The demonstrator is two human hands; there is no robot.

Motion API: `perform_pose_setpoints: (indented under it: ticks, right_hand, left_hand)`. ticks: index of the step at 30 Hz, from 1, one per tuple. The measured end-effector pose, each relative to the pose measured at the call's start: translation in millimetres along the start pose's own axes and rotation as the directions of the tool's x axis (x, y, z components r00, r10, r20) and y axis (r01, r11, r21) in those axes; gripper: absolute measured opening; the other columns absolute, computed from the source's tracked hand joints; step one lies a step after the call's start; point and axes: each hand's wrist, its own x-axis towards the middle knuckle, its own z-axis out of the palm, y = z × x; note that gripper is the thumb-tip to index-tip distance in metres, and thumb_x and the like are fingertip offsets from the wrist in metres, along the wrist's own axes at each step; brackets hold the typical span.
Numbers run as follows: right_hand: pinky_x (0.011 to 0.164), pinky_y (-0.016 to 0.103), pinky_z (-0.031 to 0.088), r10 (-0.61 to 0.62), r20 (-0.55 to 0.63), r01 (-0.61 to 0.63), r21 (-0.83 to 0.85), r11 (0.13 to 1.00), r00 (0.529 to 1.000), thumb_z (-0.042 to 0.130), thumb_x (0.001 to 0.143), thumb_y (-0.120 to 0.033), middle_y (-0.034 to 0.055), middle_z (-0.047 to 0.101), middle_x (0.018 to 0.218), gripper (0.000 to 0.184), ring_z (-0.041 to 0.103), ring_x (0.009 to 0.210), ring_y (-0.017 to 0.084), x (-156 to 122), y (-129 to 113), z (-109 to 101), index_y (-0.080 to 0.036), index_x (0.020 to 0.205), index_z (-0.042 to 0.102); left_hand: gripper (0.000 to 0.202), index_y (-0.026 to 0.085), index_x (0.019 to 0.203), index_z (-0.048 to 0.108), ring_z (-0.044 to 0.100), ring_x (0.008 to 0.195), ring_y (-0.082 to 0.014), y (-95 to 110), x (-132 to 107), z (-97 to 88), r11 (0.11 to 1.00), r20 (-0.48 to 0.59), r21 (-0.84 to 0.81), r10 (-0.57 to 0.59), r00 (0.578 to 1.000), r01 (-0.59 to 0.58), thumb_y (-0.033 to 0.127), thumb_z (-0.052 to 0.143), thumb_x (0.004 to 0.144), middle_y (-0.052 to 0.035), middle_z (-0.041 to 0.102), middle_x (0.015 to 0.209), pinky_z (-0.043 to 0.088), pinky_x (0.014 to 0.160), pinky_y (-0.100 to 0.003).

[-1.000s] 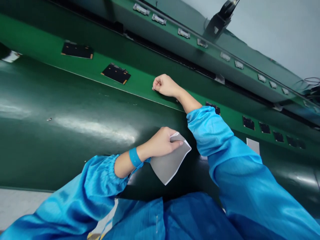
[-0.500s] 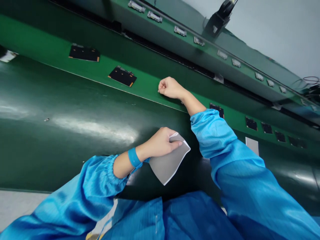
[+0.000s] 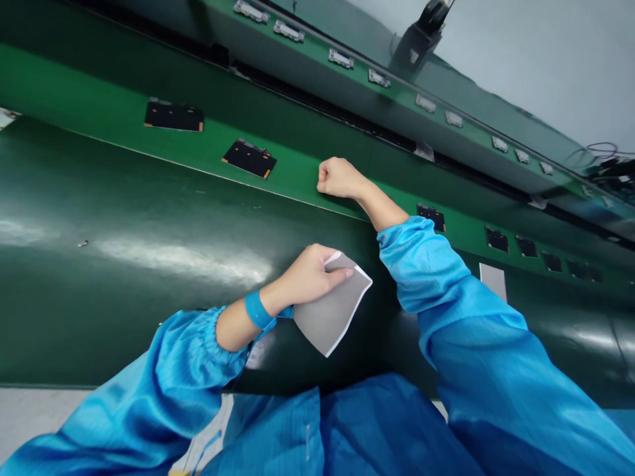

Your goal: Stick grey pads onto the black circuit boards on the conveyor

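Note:
My left hand (image 3: pixel 317 274) holds a thin grey sheet with white edges (image 3: pixel 331 317), thumb on top, above the dark green bench. A blue band (image 3: pixel 256 309) circles that wrist. Farther forward, my right hand (image 3: pixel 340 177) is closed in a fist low over the bright green conveyor belt (image 3: pixel 297 182); anything inside its fingers is hidden. To its left on the belt lies a flat black panel with small orange marks (image 3: pixel 249 157), with a similar black panel (image 3: pixel 173 116) beyond it. Another black panel (image 3: pixel 430 216) sits by my right forearm, partly covered by the sleeve.
More black panels (image 3: pixel 497 239) line the belt to the right. A second grey sheet (image 3: pixel 493 281) lies beyond my right sleeve. Behind a dark rail, small silvery parts (image 3: pixel 340 58) sit in a row on a farther strip. A black device (image 3: pixel 419 39) stands at the back.
The nearer black panels have shifted right along the belt. My right hand stays in a fist over it, now turned slightly. My left hand, still with the grey sheet, has moved slightly up and left in view.

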Motion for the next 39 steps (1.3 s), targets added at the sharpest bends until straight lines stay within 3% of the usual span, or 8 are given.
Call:
perform_pose_setpoints:
  ticks: [5,10,14,22,24,28,32,39]
  right_hand:
    - [0.081,0.043,0.053,0.044,-0.205,-0.071,-0.126,0.989,0.978,0.081,0.077,-0.019,0.0104,0.064,0.077,0.023,0.064,0.079,0.027,-28.4,-4.0,-7.1,-0.018,0.072,0.058]
    - [0.066,0.030,0.043,-0.133,-0.188,0.199,0.394,0.897,0.973,0.059,0.098,-0.031,0.0018,0.062,0.075,0.021,0.055,0.069,0.016,-116.6,-9.1,-1.1,-0.019,0.081,0.063]
    - [0.064,0.029,0.041,-0.141,-0.303,0.281,0.491,0.825,0.943,0.064,0.094,-0.026,0.0009,0.065,0.081,0.010,0.053,0.069,0.015,-158.6,-16.6,13.3,-0.020,0.087,0.067]
    - [0.069,0.037,0.043,-0.351,-0.456,0.431,0.082,0.898,0.818,0.052,0.097,-0.017,0.0059,0.064,0.085,0.015,0.058,0.083,0.022,-162.6,-28.2,29.4,-0.023,0.084,0.056]
    - [0.067,0.036,0.044,-0.342,-0.513,0.448,0.094,0.889,0.787,0.052,0.094,-0.016,0.0055,0.062,0.084,0.014,0.058,0.080,0.022,-164.8,-30.8,31.8,-0.023,0.083,0.052]
    - [0.066,0.033,0.047,-0.187,-0.527,0.416,0.357,0.836,0.829,0.056,0.094,-0.015,0.0030,0.064,0.087,0.009,0.058,0.073,0.017,-165.6,-35.7,32.4,-0.023,0.091,0.055]
    - [0.071,0.034,0.049,-0.184,-0.482,0.379,0.346,0.858,0.857,0.056,0.095,-0.014,0.0031,0.068,0.092,0.011,0.061,0.077,0.018,-162.5,-35.8,35.6,-0.024,0.100,0.057]
    - [0.082,0.039,0.053,-0.354,-0.611,0.528,0.124,0.840,0.708,0.047,0.104,-0.014,0.0085,0.071,0.101,0.013,0.066,0.093,0.023,-168.5,-36.9,44.6,-0.023,0.106,0.056]
  left_hand:
    - [0.033,0.015,0.082,0.075,0.060,0.064,-0.0153,1.5,3.9,-14.2,0.990,-0.226,-0.137,-0.065,0.972,0.034,0.048,0.079,0.079,-0.0030,0.073,0.074,0.045,0.056,-0.023]
    - [0.035,0.014,0.081,0.077,0.059,0.063,-0.0147,-1.0,8.9,-22.5,0.989,-0.402,-0.146,-0.077,0.913,0.020,0.048,0.082,0.077,-0.0043,0.074,0.076,0.043,0.054,-0.023]
    - [0.036,0.014,0.075,0.074,0.055,0.061,-0.0136,-1.2,9.3,-22.2,0.993,-0.428,-0.111,-0.078,0.900,0.034,0.049,0.082,0.077,-0.0032,0.070,0.071,0.042,0.053,-0.023]
    - [0.036,0.016,0.061,0.061,0.043,0.057,-0.0103,4.3,8.6,-20.8,0.999,-0.410,-0.013,-0.043,0.911,0.041,0.044,0.078,0.077,0.0007,0.057,0.061,0.036,0.050,-0.022]
    - [0.037,0.017,0.060,0.059,0.042,0.057,-0.0100,4.2,8.5,-20.1,0.999,-0.405,-0.019,-0.040,0.914,0.036,0.044,0.078,0.077,0.0010,0.056,0.060,0.035,0.050,-0.022]
    - [0.037,0.016,0.062,0.062,0.042,0.058,-0.0100,2.7,7.4,-18.3,0.999,-0.381,-0.031,-0.047,0.923,0.038,0.046,0.078,0.078,0.0008,0.055,0.062,0.034,0.050,-0.022]
    - [0.036,0.016,0.064,0.062,0.041,0.059,-0.0099,0.7,6.9,-17.7,0.999,-0.369,-0.007,-0.036,0.929,0.036,0.045,0.077,0.079,0.0008,0.054,0.063,0.033,0.051,-0.022]
    - [0.038,0.017,0.061,0.057,0.038,0.058,-0.0093,-0.4,9.1,-17.6,1.000,-0.388,-0.014,-0.031,0.921,0.028,0.044,0.078,0.078,0.0022,0.051,0.060,0.030,0.051,-0.022]
